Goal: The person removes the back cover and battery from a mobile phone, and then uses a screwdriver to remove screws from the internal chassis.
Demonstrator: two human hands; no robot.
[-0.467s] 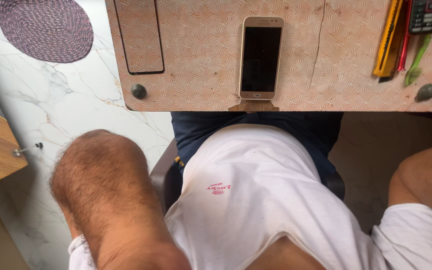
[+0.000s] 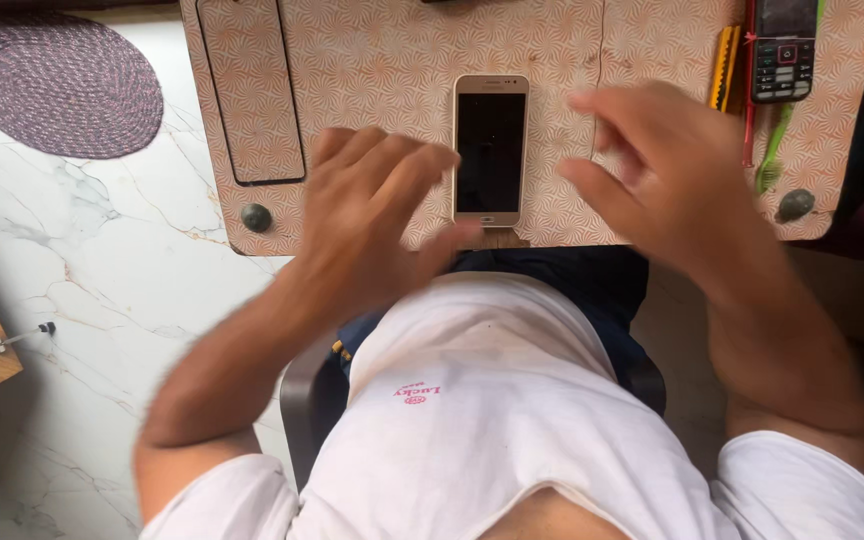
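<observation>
Both hands have come up over the desk [image 2: 372, 60] since a moment ago. The left hand [image 2: 372, 215] and right hand [image 2: 657, 170] flank the gold smartphone [image 2: 491, 150], grip released, fingers spread. The phone lies flat and untouched, so nothing's really started.

A person wearing a white short-sleeved T-shirt [image 2: 492, 400] with a small pink printed mark on the front, and dark blue trousers [image 2: 592, 285]. Both forearms are bare and hairy.
</observation>
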